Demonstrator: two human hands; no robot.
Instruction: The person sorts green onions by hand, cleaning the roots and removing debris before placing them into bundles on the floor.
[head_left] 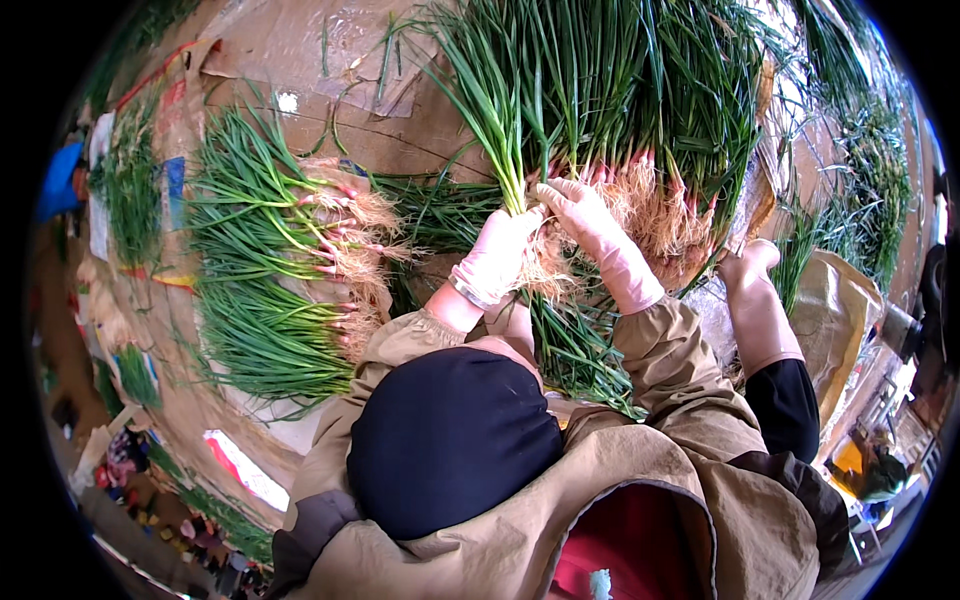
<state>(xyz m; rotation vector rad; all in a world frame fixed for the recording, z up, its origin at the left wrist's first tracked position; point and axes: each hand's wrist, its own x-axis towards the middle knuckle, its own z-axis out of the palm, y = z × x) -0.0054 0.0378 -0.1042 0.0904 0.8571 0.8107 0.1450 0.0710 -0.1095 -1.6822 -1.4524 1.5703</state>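
My left hand (495,255), in a pale pink glove, is closed round the lower stems of a small bunch of green garlic (505,150). Its long green leaves point away from me and its pale roots hang below the fingers. At the same stems' base, my right hand (590,220), gloved alike, has its thumb and fingers pinched close against the left fingertips. Just beyond the hands lies a large heap of green garlic (640,90), its reddish bulbs and tangled roots towards me.
Several sorted bunches (260,250) lie to the left, roots facing right. Loose green leaves (580,350) lie beneath my forearms. My bare leg (755,300) is bent at the right, beside a tan sack (835,310). Brown sheeting (270,50) covers the ground, with more greens (865,190) at the far right.
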